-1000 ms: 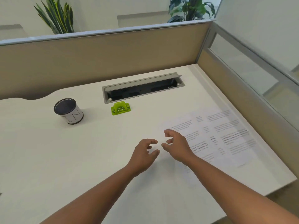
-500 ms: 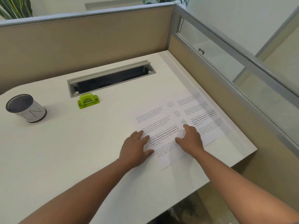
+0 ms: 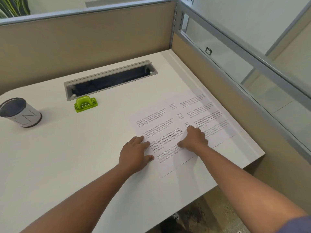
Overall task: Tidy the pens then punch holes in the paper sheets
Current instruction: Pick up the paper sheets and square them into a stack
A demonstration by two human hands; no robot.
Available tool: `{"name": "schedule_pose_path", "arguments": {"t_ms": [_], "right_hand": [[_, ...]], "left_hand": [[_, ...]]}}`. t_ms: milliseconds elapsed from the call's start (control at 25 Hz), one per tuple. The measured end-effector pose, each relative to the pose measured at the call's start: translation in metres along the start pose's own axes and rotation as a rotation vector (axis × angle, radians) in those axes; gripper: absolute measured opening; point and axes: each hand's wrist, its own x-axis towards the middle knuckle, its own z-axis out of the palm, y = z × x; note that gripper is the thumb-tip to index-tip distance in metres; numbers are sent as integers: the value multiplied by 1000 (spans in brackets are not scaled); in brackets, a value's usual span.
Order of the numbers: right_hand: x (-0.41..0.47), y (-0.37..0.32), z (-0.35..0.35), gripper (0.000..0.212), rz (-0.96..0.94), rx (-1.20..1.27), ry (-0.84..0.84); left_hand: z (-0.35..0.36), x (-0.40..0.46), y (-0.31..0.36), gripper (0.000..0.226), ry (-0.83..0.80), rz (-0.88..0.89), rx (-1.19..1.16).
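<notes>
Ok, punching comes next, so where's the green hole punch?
In the head view, the green hole punch sits left of the paper sheets, just before the cable slot.

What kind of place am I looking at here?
Most likely an office cubicle: a white desk with a cable slot, tan partition panels around it, and printed paper sheets beside a green hole punch.

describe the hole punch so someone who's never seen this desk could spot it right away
Start at the long grey cable slot set into the back of the white desk. Just in front of the slot's left end sits the hole punch, a small low gadget lying apart from everything else. It is the only bright lime-green item there; the dark-topped cylindrical cup to its left is white.
</notes>
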Motion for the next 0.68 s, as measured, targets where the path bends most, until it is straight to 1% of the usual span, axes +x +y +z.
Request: {"name": "schedule_pose_path", "arguments": {"t_ms": [80,160,360,520,560,680], "right_hand": [[-1,-1,-1,79,4,-17,15],[-2,0,-1,81,-4,-4,8],[0,-2,-4,68,-5,44,-22],[0,1,1,51,-8,131,-36],[-1,1,2,53,-16,128,-27],[-4,2,3,77,-27,19,40]], "left_hand": [[-1,0,1,67,-1,-4,1],[-1,1,3,65,7,-5,3],[-2,3,3,61,20,-10,-2],[-1,3,3,61,23,-8,5],[-1,3,3,61,22,-9,4],[-1,3,3,61,22,-9,3]]}}
